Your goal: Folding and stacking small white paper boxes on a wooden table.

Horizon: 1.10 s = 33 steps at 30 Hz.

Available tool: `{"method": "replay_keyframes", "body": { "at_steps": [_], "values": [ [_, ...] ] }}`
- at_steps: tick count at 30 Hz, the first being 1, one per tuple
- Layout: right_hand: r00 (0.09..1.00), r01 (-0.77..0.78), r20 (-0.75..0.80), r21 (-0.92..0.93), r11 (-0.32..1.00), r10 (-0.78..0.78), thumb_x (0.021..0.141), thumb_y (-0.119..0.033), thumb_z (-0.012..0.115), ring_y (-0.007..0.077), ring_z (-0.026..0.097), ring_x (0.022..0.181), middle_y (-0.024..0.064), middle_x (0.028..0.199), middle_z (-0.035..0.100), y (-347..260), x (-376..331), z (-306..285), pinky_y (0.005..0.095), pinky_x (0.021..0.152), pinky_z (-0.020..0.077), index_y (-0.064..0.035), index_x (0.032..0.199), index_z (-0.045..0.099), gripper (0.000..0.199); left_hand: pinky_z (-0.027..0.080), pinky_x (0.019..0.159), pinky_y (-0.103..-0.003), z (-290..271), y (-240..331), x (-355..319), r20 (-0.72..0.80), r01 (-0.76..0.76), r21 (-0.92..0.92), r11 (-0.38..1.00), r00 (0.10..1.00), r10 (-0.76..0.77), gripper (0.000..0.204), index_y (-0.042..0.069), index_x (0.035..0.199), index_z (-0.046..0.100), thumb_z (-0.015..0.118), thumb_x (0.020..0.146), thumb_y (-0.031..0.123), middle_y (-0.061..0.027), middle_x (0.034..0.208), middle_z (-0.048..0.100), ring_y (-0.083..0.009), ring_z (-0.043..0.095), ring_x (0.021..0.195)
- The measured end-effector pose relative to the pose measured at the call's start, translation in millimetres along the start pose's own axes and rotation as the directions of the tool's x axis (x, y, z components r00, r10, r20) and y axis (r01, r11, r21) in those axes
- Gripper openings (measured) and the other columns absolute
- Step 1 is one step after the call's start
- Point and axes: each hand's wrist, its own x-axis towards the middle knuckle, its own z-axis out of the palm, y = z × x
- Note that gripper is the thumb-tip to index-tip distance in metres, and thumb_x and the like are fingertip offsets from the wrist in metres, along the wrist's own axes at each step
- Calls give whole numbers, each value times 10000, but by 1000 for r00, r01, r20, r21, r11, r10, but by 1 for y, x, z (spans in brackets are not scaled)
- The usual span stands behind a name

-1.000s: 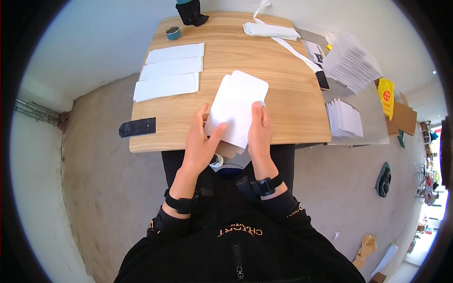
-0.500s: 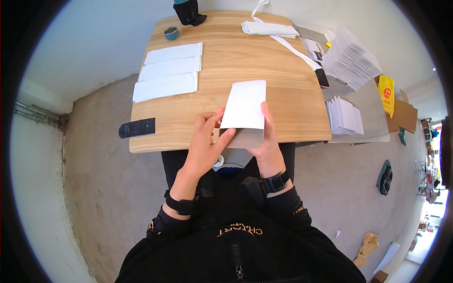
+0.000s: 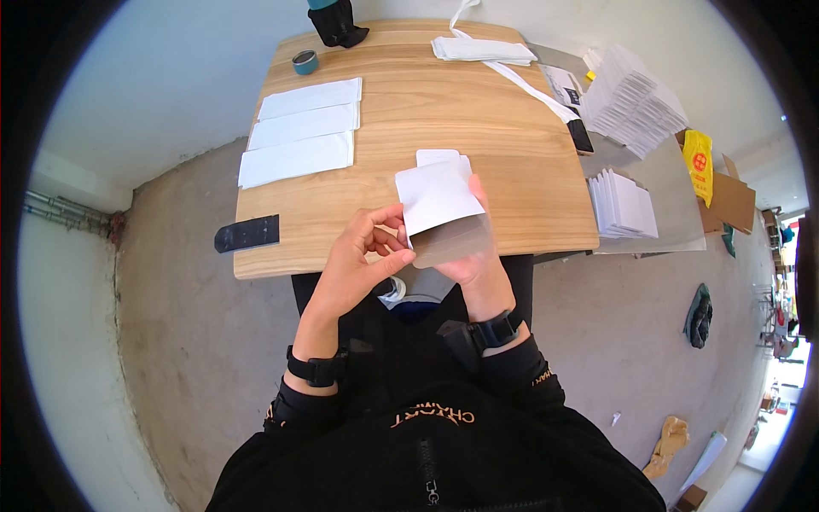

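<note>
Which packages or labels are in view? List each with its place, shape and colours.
White flat pouch: held in both hands over the table's near edge, rectangular.
Yellow packet: on a brown cardboard box at far right, with a red round mark.
Three white flat pouches: table's left side, long rectangles in a row.

Table point(image 3: 512, 205) — pale wood, smooth, matt grain. Held sheet point(image 3: 437, 198) — white paper, matt, with a translucent, faintly glossy film flap point(image 3: 452, 245) below it. Stacked sheets point(image 3: 300, 136) — white matt paper. Floor point(image 3: 188, 307) — rough, mottled concrete. Sleeves point(image 3: 529, 384) — black matt cloth.
</note>
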Motion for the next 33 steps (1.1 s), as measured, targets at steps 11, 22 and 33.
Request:
{"method": "replay_keyframes", "body": {
  "at_steps": [11,22,33],
  "values": [
    [926,53,-338,-324,945,-168,836,-486,655,272,595,945,107,1034,572,25,4,35,430,847,506,-96,1189,479,555,473,602,-273,3,-18,2,-189,-15,430,903,976,106,374,13,1191,586,687,836,71,-91,912,587,-158,578,653],
    [886,46,-369,-530,847,-280,857,-460,650,199,573,928,71,1015,533,33,7,21,365,782,503,-96,1200,448,539,371,981,-336,15,5,0,-124,-183,358,916,963,240,555,51,1266,546,760,783,223,-109,1277,500,-218,482,1142],
    [940,-113,-341,-260,959,18,858,-481,641,208,569,1002,85,1067,559,44,5,28,368,839,511,-103,1196,494,528,434,930,-357,14,2,1,-140,-164,548,820,949,283,482,71,1208,584,755,762,137,-101,1212,532,-247,522,1116]
  ]
}}
